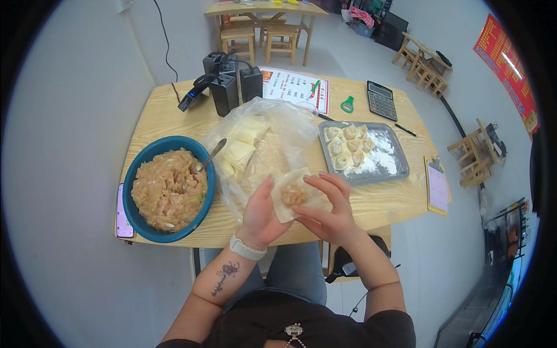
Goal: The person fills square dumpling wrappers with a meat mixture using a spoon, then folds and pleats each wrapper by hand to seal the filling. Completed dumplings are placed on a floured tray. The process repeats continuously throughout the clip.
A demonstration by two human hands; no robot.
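My left hand (262,217) supports a flat dough wrapper (283,212) with a lump of minced filling (294,194) at its centre. The fingers of my right hand (333,209) touch the wrapper's right side. On the left stands a blue plastic bowl (212,191) heaped with minced filling, a metal spoon (216,151) stuck in it. Beyond my hands, a stack of wrappers (239,152) lies in a clear plastic bag (291,126). Several folded dumplings (350,132) sit at the left of a grey tray (402,167) dusted with white flour.
Black power units (224,93), a printed sheet (291,85), a green peeler-like tool (347,105), a calculator (382,100) and a black pen (405,130) are towards the far edge of the wooden table (348,204). A clipboard (436,185) lies at the right edge, a phone (124,217) beside the bowl.
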